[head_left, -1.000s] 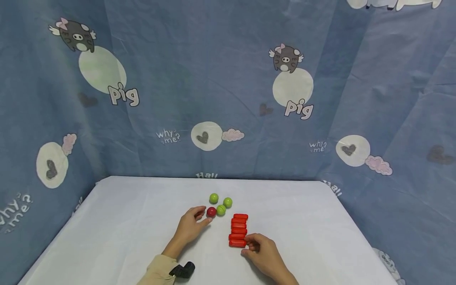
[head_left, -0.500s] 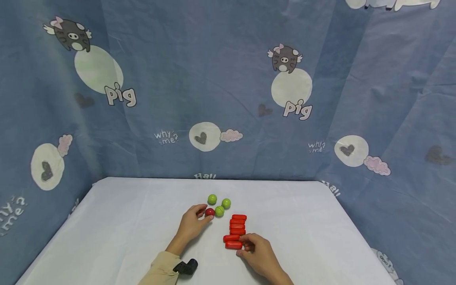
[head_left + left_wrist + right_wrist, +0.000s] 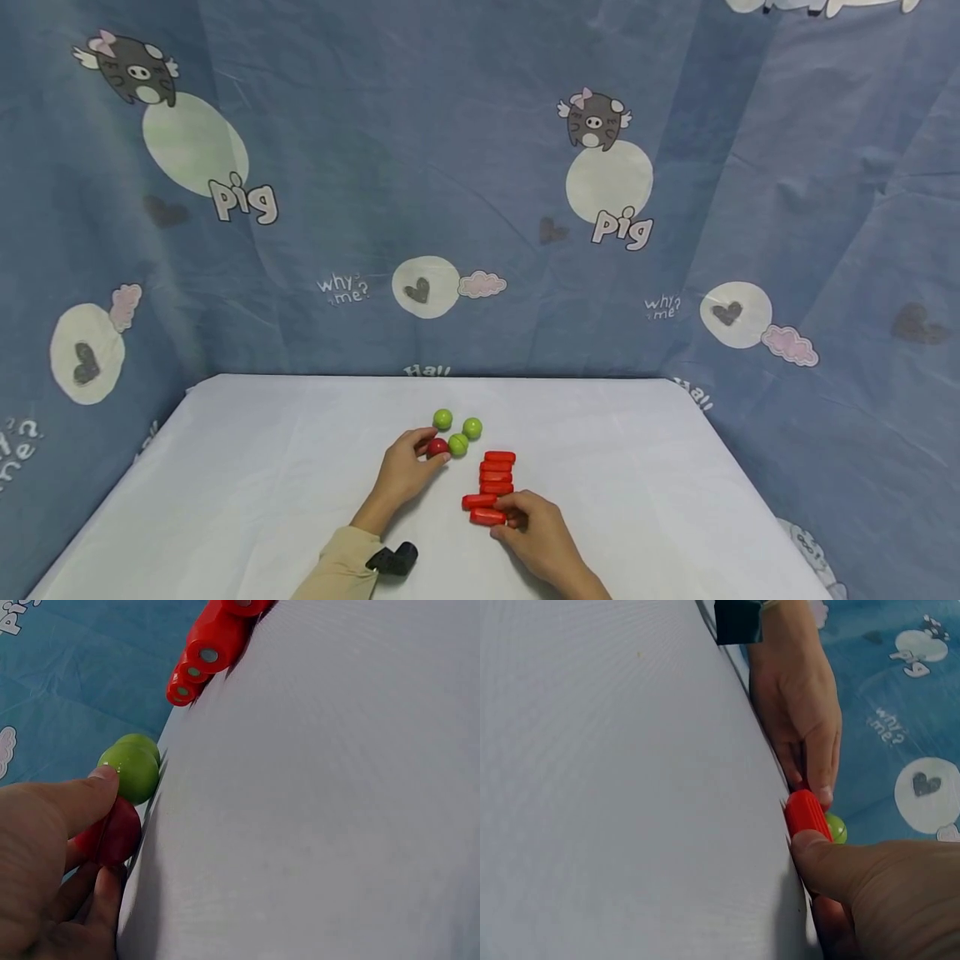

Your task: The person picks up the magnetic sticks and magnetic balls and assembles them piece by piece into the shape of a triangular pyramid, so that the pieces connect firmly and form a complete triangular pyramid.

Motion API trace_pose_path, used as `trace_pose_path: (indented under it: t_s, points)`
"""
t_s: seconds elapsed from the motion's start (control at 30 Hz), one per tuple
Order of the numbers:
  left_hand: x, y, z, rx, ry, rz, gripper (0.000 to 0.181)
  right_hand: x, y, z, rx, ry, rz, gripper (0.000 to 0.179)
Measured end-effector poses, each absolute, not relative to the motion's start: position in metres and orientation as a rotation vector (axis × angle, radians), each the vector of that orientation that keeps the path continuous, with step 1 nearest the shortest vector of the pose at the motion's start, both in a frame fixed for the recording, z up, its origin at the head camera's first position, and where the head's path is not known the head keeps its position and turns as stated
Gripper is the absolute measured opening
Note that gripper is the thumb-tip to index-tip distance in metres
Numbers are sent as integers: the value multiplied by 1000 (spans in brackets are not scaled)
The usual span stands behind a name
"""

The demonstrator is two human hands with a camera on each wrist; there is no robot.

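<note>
My left hand [image 3: 403, 477] has its thumb and fingers around a shiny red ball [image 3: 437, 448], low over the white table. Right beside it sits a green ball [image 3: 458, 445], and two more green balls [image 3: 442, 419] [image 3: 472, 428] lie just behind. In the left wrist view the thumb overlaps both the red ball [image 3: 114, 834] and a green ball [image 3: 133, 769]. My right hand [image 3: 542, 540] pinches the right end of the nearest short red rod [image 3: 487, 517]. Its index finger reaches a second rod [image 3: 478, 502]. Ribbing shows on the rod [image 3: 807, 812] in the right wrist view.
Several more red rods [image 3: 496, 477] lie stacked side by side in a row behind the right hand's rods; grey discs show in their ends. The white table [image 3: 637, 467] ends at a blue printed curtain [image 3: 480, 192]. A black strap piece [image 3: 393, 558] sits on the left wrist.
The two nearest red rods have slid left out of line with the row, the right hand moving with them. The left hand has closed in around the red ball.
</note>
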State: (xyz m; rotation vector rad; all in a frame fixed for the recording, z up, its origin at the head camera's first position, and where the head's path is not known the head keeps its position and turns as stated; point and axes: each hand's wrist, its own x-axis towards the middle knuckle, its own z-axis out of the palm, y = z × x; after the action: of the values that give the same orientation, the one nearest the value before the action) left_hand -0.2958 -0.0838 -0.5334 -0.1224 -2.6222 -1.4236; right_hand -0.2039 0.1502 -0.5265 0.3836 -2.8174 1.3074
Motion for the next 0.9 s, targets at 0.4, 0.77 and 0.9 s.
trace_pose_path:
  t_s: [0.4,0.77,0.9]
  points:
    - [-299,-81,-534,-132,-2628,-1411,41,-207,150,-528,377,-2844,1264,24]
    - [-298,-84,-535,-95,-2641,-1448,40,-203,148,-523,319,-2821,1315,25]
    - [-294,-87,-535,-94,-2634,-1476,40,-201,148,-522,285,-2795,1381,26]
